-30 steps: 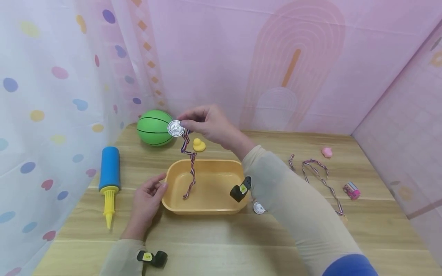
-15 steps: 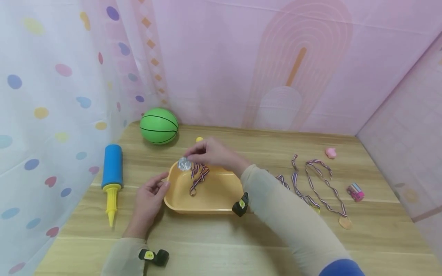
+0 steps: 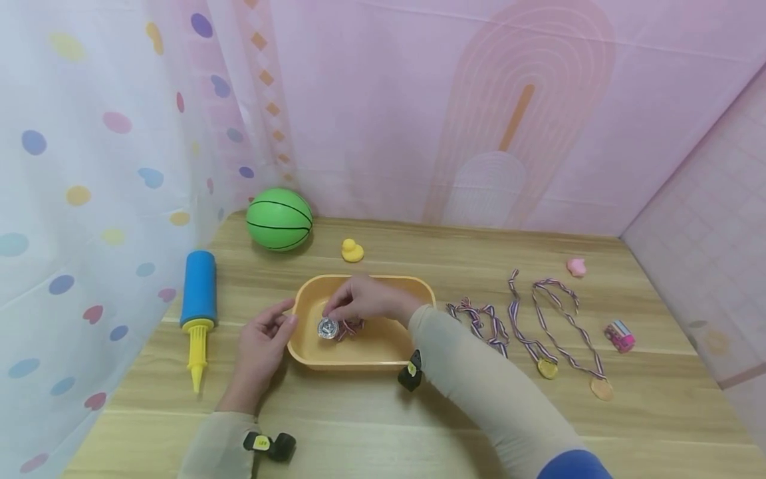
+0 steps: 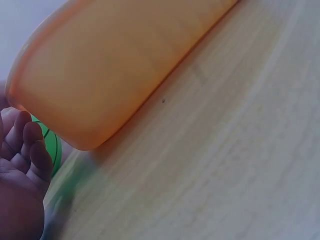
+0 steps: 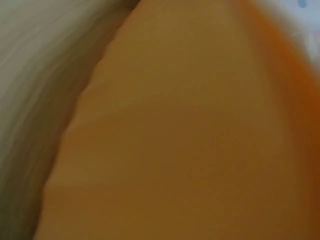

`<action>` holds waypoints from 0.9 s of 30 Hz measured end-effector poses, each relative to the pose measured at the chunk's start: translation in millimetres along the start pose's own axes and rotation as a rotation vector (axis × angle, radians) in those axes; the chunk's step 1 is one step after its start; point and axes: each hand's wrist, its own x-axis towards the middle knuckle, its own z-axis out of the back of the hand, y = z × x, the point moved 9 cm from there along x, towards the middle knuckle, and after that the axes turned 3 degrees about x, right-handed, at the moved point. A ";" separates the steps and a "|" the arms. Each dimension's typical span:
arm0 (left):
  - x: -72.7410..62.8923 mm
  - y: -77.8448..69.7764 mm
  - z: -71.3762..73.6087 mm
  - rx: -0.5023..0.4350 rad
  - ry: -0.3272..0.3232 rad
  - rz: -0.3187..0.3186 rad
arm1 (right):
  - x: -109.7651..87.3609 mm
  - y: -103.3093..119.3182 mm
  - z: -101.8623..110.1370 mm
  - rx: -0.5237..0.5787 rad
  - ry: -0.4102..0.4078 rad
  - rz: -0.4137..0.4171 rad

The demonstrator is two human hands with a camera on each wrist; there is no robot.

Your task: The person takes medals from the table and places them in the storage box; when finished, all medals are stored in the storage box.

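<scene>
the silver medal (image 3: 328,328) lies just left of and below the right hand (image 3: 365,297), pinched at its fingertips, inside the left half of the tub (image 3: 347,365); whether it touches the floor of the tub cannot be told. its ribbon (image 3: 352,327) bunches under the hand. the tub's long axis runs left to right, and the right arm reaches in across its right end. the left hand (image 3: 262,349), with bent fingers, touches the left end of the tub from outside; whether it grips the rim i cannot tell. the right hand is the nearer to the medal.

counted: one tub, one silver medal in it; on the worktop (image 3: 383,426), three more ribbons, one tangled (image 3: 477,322), one with a gold medal (image 3: 547,368), one with a bronze medal (image 3: 601,389). also one green ball (image 3: 279,221), one yellow duck (image 3: 352,252), one pump (image 3: 199,293), one small pink toy (image 3: 576,267) and one pink-and-blue toy (image 3: 620,336).
</scene>
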 end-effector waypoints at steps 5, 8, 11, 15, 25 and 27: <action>0.3 -0.6 -0.6 -0.009 0.003 0.004 | 0.2 -7.3 -5.6 -0.009 0.005 -0.036; 0.7 -0.6 -0.8 -0.005 0.004 0.006 | 0.0 -6.9 -6.5 -0.036 -0.001 -0.037; 0.4 -0.1 -1.0 -0.006 0.005 0.008 | 0.2 -7.6 -11.3 -0.032 0.032 -0.035; -0.1 1.0 -0.9 -0.013 0.006 0.014 | 1.5 -9.5 -16.5 -0.045 0.058 -0.034; -0.5 3.9 -0.6 -0.002 0.012 0.041 | 3.3 -11.7 -17.8 -0.135 0.024 -0.050; -0.4 4.0 -0.9 0.004 0.014 0.046 | 2.9 -12.1 -16.6 -0.134 0.013 -0.058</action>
